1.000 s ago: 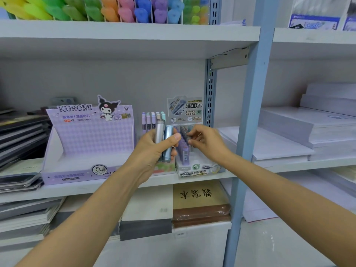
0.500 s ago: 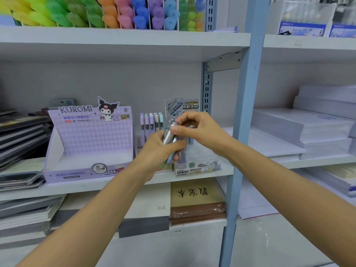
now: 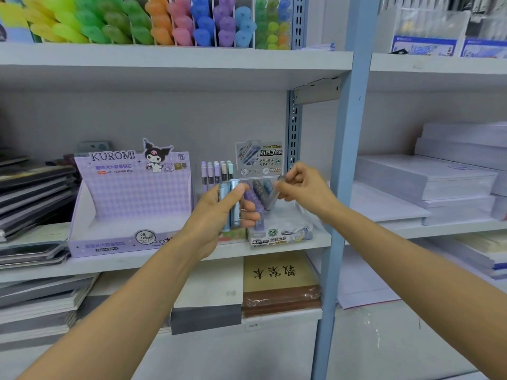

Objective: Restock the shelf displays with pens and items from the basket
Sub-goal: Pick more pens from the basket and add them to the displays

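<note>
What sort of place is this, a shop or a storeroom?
Probably a stationery shop aisle: a purple Kuromi display box, rows of coloured pens on the shelf above, and stacked paper reams in the next bay.

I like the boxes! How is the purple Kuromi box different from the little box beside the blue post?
The Kuromi box is wide and purple; the little box is narrow and pale grey. The Kuromi box's tray looks empty; the little box holds standing tubes. Both sit on one shelf.
</note>
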The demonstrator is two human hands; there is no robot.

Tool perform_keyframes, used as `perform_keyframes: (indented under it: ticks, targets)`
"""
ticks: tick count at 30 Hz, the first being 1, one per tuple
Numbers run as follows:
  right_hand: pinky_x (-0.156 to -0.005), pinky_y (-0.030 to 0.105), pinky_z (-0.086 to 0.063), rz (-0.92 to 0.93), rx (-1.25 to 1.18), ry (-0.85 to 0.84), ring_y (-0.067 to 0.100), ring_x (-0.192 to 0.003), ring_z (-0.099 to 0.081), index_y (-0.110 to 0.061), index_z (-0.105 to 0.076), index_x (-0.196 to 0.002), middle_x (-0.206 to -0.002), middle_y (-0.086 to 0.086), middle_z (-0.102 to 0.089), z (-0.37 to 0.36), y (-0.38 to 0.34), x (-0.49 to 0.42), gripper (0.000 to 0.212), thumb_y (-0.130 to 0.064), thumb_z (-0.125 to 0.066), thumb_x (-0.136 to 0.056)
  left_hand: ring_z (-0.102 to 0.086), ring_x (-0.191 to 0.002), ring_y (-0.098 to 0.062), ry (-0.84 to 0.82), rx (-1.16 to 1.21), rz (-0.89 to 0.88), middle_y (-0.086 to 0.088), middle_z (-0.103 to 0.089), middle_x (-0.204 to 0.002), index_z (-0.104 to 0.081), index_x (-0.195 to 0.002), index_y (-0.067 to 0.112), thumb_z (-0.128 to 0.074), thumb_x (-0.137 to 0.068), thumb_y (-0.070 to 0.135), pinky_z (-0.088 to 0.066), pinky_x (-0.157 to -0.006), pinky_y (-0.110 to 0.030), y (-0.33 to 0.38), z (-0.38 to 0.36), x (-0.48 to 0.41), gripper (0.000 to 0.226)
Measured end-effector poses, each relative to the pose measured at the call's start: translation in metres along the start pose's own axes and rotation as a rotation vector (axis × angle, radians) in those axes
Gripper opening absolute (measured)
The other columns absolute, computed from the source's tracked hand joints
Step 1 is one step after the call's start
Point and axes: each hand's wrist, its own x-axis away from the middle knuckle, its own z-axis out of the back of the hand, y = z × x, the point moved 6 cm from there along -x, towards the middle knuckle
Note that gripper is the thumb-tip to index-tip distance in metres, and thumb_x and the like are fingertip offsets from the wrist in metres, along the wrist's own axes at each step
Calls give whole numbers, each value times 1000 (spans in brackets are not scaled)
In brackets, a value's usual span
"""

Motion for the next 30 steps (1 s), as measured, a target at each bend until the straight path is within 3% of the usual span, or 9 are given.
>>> perform_keyframes:
  ticks: [8,14,19,23,28,30]
  targets:
    - [-64,30,-56,58,232,-53,13,-65,-69,-13,-51,-81,-74,6,-69,-15,7,-3,28,-21,-78,-81,-58,-55,-15,-26,-34,3,-3,-59,-67,-61,-118,14,-52,-98,27,-55,-55,-27,-7,3,1,24]
    - [-70,36,-56,187,364,-81,18,-69,-68,-21,-50,-95,-74,3,-68,-21,-2,-5,32,-26,-77,-80,-51,-56,-11,-37,-39,26,0,-58,-69,-61,-120,22,-52,-99,20,-46,-55,-24,-12,4,-3,23]
    - [-61,19,-47,298,411,-54,5,-64,-59,-22,-53,-89,-85,-12,-61,-27,-5,-2,26,-29,-77,-80,-56,-59,-11,-46,9,28,-1,-63,-72,-59,-114,17,-52,-98,9,-48,-63,-25,-13,2,-3,20]
    - [-61,18,-42,282,458,-31,2,-67,-58,-21,-61,-85,-81,-16,-60,-24,2,-1,10,-27,-69,-88,-62,-62,-12,-52,37,19,-2,-69,-75,-58,-111,12,-51,-99,11,-52,-65,-25,-13,4,-3,15]
    - [-68,21,-39,257,493,-55,5,-71,-55,-12,-71,-86,-82,-7,-60,-23,5,3,13,-22,-64,-92,-65,-65,-13,-89,-10,-2,-5,-73,-84,-55,-111,11,-49,-100,14,-55,-61,-24,-14,2,-1,13]
    - [-67,26,-44,224,367,-23,12,-71,-58,-11,-71,-89,-83,-2,-64,-16,-5,3,18,-25,-61,-94,-64,-65,-13,-109,-68,-16,-6,-72,-86,-54,-108,11,-49,-100,16,-56,-62,-25,-14,0,1,11]
